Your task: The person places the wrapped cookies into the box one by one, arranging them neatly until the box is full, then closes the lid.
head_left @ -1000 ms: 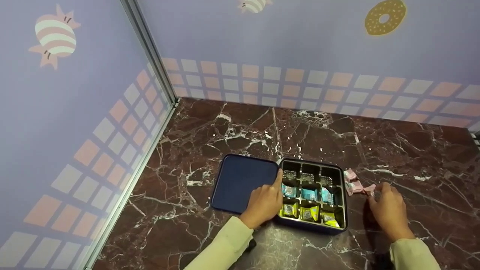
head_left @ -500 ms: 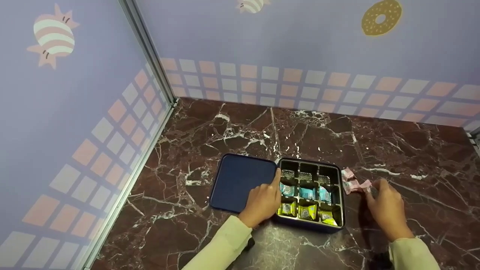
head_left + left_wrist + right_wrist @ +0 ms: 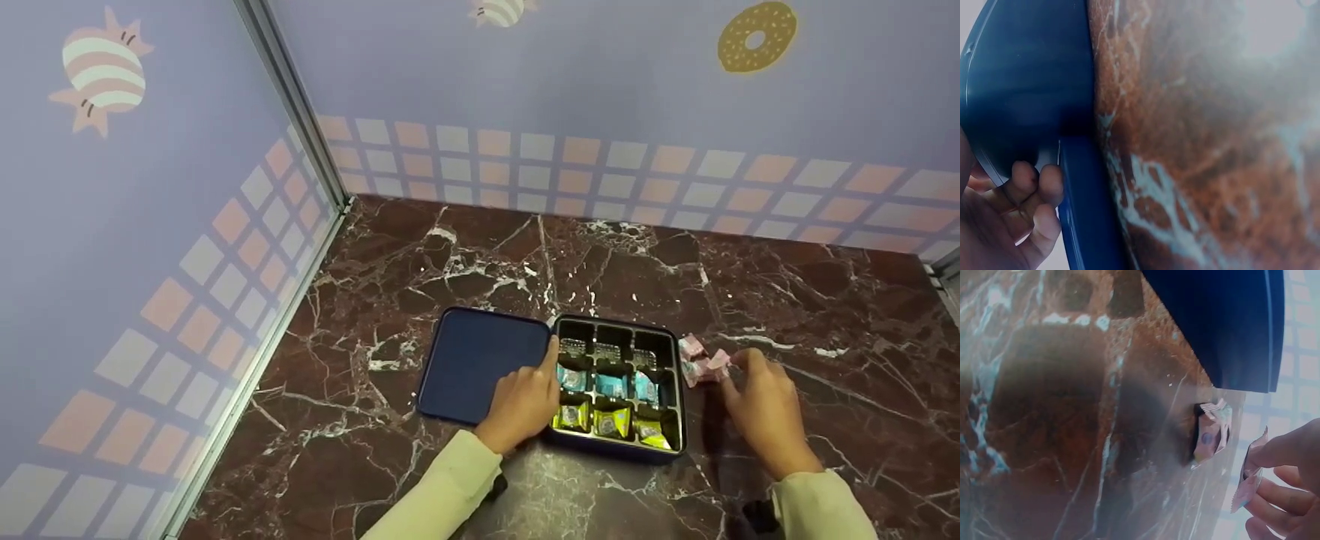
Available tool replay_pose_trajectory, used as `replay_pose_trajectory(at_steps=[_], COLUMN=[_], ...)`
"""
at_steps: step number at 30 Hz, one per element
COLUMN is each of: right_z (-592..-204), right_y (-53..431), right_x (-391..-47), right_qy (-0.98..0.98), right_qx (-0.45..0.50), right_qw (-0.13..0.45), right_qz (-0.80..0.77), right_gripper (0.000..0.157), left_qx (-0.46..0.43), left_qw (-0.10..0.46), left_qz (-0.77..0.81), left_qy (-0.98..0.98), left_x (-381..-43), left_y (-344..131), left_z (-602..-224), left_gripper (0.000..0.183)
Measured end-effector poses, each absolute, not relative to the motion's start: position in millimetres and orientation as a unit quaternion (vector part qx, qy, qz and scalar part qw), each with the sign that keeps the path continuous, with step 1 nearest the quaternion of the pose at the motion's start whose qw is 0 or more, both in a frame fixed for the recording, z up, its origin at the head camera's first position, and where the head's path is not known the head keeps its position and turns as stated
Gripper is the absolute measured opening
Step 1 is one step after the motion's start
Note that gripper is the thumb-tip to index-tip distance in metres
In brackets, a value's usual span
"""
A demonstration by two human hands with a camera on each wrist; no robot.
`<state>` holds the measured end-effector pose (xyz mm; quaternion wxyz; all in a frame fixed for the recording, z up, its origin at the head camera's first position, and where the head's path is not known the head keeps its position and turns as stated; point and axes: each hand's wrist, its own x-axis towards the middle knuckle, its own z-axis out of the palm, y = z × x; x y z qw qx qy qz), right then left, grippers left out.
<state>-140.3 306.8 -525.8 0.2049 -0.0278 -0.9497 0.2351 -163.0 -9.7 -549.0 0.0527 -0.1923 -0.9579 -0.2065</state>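
Beyond both hands we see a lilac wall (image 3: 637, 90) printed with pink and white squares, meeting a second wall (image 3: 165, 187) out past the left hand. Below the hands spreads a dark marbled table (image 3: 420, 247). We see pale sleeves (image 3: 442, 487) behind each hand. Between the hands sits an uncovered dark blue box (image 3: 611, 448), well apart from the right hand. Its lid (image 3: 480, 360) lies flat, just left of the box and partly under the left hand. The left hand (image 3: 523, 405) touches the box, its index finger laid straight along the rim and its other fingers loosely bent. The right hand (image 3: 769, 409) is narrow, pinching a pink candy (image 3: 1245, 491) between thumb and fingers. We find two loose pink candies (image 3: 691, 346) on the table between that hand and the box. Inside the box, we count three yellow candies (image 3: 612, 424) in the row of compartments nearest the sleeves, one to each, and three blue candies (image 3: 612, 385) in the middle row, farther from the sleeves.
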Motion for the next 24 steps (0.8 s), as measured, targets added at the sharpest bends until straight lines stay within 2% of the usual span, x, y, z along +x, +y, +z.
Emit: replay_pose_trajectory(at_steps=[16, 24], right_z=[-516.7, -512.6], right_y=[291.7, 284.6], right_x=[-148.7, -154.1], right_qy=[-0.942, -0.946], right_qx=[0.011, 0.025], right_qw=[0.235, 0.233], right_qz=[0.238, 0.226], right_gripper=[0.030, 0.030], left_qx=[-0.197, -0.195], left_qw=[0.053, 0.057], left_qz=[-0.210, -0.209], left_qy=[-0.956, -0.957], left_x=[-163.4, -163.6], left_y=[-9.9, -9.6], left_z=[-550.4, -551.1], left_gripper=[0.053, 0.053])
